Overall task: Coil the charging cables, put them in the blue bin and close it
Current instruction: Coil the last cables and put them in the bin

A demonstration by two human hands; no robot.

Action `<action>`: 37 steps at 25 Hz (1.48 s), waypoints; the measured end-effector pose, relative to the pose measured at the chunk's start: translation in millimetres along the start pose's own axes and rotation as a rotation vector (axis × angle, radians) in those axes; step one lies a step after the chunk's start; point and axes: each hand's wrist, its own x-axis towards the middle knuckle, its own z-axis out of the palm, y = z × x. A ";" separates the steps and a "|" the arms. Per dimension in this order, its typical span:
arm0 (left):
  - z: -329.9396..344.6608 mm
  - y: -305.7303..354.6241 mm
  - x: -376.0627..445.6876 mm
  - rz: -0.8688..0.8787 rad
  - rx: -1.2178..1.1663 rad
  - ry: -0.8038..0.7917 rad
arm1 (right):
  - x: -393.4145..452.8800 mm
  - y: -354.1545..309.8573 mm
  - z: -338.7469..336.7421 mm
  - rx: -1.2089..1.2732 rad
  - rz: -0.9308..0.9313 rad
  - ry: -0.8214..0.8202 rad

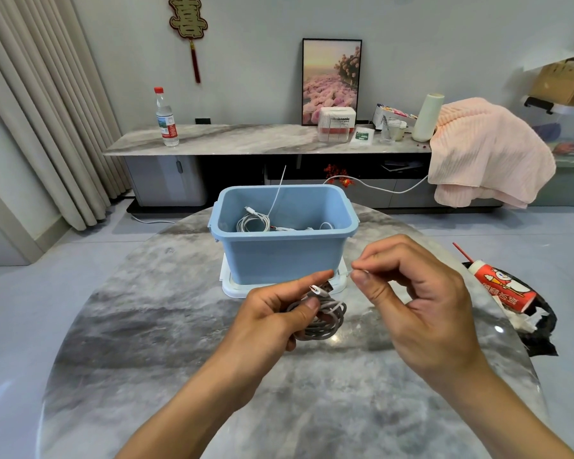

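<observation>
Grey coiled cable (pixel 325 318) sits clamped in left hand (pixel 279 313); right hand (pixel 411 293) pinches its thin tie.

Round grey marble table (pixel 130 326) fills the foreground. Long marble-topped cabinet (pixel 232 140) stands against the pale wall (pixel 256 61) at 12 o'clock. Beige curtain (pixel 40 104) hangs at 10 o'clock. 1 red knot ornament (pixel 189 19) and 1 framed flower picture (pixel 331 81) are at 12 o'clock. Pink blanket (pixel 484 150) drapes the cabinet at 2 o'clock. Floor (pixel 527 226) is pale grey tile under even light.
</observation>
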 end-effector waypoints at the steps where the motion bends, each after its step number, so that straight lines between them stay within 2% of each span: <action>1: 0.4 0.5 0.3 -0.015 -0.004 -0.004 | 0.4 -0.7 -0.1 -0.012 -0.006 0.000; 4: -1.2 0.5 1.0 -0.051 -0.038 -0.018 | 2.3 -0.9 -3.0 -0.026 -0.013 0.029; 9: -3.6 -2.3 1.5 -0.044 -0.125 -0.035 | 4.4 -1.7 -5.1 0.202 0.193 0.154; 15: -0.6 -7.1 0.0 -0.022 -0.090 -0.089 | 3.5 -9.5 -1.3 0.327 0.267 0.066; 20: 1.8 -9.6 -1.9 0.054 0.023 -0.118 | 5.0 -7.0 -1.9 0.372 0.434 0.136; 25: 2.7 -10.8 -1.4 0.138 0.005 -0.058 | 4.9 -4.9 -0.7 0.511 0.610 0.258; 29: 0.2 -12.2 -3.0 0.278 0.154 -0.171 | 4.3 -3.3 0.9 0.636 0.708 0.298; 33: -4.0 -10.4 -4.4 0.371 0.420 -0.214 | 2.2 -7.5 3.5 0.668 0.705 0.251; 37: -8.3 -8.0 -4.3 0.353 0.460 -0.218 | -0.8 -13.3 8.9 0.547 0.518 0.133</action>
